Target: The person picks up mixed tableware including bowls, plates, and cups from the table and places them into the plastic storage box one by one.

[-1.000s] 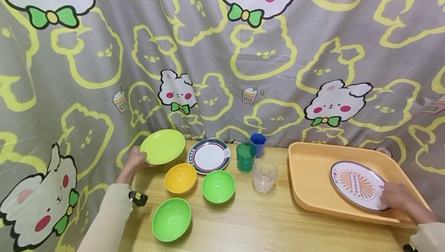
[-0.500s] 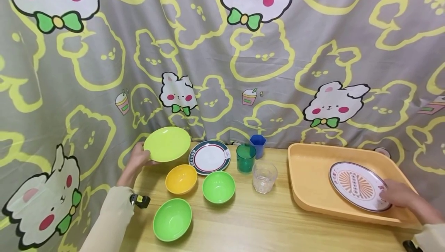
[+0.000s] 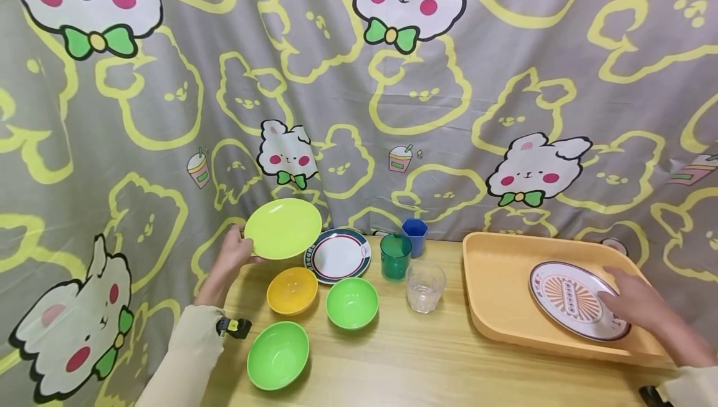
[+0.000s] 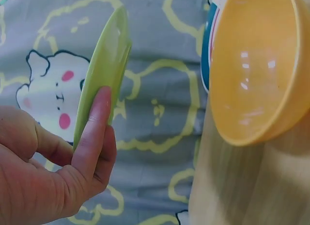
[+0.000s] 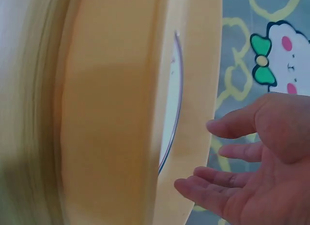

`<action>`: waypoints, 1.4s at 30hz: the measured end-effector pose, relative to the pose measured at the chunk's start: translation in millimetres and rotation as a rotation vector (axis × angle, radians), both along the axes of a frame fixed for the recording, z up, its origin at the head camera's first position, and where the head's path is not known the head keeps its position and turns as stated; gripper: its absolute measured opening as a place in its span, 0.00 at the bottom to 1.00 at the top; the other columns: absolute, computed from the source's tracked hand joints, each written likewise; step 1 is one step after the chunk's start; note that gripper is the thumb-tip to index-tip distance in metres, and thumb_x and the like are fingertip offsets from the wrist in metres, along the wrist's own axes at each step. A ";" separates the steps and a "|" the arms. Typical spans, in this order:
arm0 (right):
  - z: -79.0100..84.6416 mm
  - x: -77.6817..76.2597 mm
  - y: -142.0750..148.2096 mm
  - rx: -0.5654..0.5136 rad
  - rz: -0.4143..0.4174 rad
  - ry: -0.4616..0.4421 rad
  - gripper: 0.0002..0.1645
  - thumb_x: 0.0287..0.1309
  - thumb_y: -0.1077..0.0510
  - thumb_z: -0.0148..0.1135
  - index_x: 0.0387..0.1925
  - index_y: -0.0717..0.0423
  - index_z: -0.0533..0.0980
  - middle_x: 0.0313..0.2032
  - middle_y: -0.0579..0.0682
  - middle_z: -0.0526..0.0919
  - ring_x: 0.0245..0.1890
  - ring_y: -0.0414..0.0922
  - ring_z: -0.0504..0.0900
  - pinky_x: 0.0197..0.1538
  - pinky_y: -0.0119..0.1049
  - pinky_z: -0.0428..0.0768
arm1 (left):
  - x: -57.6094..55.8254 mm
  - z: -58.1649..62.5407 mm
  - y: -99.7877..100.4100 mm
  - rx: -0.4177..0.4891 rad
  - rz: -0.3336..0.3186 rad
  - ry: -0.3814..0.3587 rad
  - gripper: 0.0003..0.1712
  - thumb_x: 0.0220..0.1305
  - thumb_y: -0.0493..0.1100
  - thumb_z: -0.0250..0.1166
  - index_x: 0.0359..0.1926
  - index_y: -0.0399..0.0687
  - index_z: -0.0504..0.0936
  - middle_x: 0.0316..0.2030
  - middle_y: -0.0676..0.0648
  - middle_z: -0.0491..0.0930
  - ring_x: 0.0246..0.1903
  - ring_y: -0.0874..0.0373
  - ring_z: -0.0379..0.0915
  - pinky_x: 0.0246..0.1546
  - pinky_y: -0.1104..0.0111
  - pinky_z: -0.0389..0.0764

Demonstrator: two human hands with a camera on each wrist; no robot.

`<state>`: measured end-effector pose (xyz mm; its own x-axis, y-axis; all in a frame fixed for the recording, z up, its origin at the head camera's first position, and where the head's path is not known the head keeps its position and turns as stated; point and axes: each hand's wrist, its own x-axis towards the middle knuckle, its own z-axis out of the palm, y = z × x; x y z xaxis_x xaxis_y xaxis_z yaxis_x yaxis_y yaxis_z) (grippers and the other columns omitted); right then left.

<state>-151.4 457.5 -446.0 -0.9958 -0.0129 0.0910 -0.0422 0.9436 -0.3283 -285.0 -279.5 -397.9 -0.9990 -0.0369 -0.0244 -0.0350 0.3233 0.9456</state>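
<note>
My left hand pinches the edge of a lime-green plate between thumb and fingers, holding it tilted above the back left of the table. In the left wrist view the plate appears edge-on, fingers along its underside. An oval white plate with an orange sunburst print lies in the yellow-orange tray at right. Over its right edge hovers my right hand, fingers spread and holding nothing. In the right wrist view the hand has its thumb apart from the fingers, beside the tray wall.
A dark-rimmed white plate lies behind an orange bowl and two green bowls. Near the middle stand a green cup, a blue cup and a clear glass. A patterned curtain hangs behind.
The left hand has carried the lime-green plate rightward and slightly up, now overlapping the dark-rimmed plate. The right hand has let go of the oval plate in the tray and spread its fingers.
</note>
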 end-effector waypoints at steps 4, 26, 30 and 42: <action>1.9 -3.9 -11.9 -0.027 0.016 0.049 0.33 0.61 0.67 0.60 0.57 0.89 0.60 0.46 0.87 0.72 0.46 0.81 0.73 0.43 0.69 0.76 | 5.8 2.4 7.6 -0.001 -0.011 -0.007 0.33 0.67 0.24 0.39 0.73 0.20 0.49 0.53 0.27 0.64 0.33 0.55 0.78 0.33 0.64 0.89; 13.5 -4.7 -76.3 -0.195 -0.001 0.339 0.35 0.61 0.68 0.64 0.65 0.80 0.62 0.52 0.83 0.70 0.50 0.76 0.71 0.45 0.72 0.73 | 21.5 10.6 54.7 0.091 -0.079 0.044 0.34 0.72 0.27 0.38 0.77 0.27 0.46 0.63 0.26 0.57 0.40 0.52 0.78 0.36 0.65 0.89; 16.9 -4.4 -84.5 -0.238 0.005 0.355 0.35 0.63 0.67 0.64 0.66 0.79 0.62 0.55 0.80 0.70 0.52 0.75 0.72 0.46 0.61 0.82 | 22.2 11.8 61.1 0.111 -0.094 0.060 0.32 0.72 0.27 0.38 0.76 0.27 0.47 0.62 0.27 0.57 0.39 0.53 0.79 0.37 0.65 0.89; 24.8 -8.6 -112.9 -0.364 0.029 0.413 0.36 0.67 0.65 0.63 0.72 0.73 0.61 0.59 0.75 0.72 0.55 0.72 0.74 0.42 0.06 0.65 | 29.9 9.2 82.6 0.183 -0.094 0.058 0.33 0.73 0.27 0.39 0.77 0.31 0.47 0.62 0.29 0.58 0.34 0.56 0.81 0.39 0.59 0.89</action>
<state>-160.0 344.6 -421.2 -0.8758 0.0651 0.4782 -0.2614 0.7690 -0.5833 -255.2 -197.0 -388.7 -0.9978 0.0568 0.0352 0.0432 0.1457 0.9884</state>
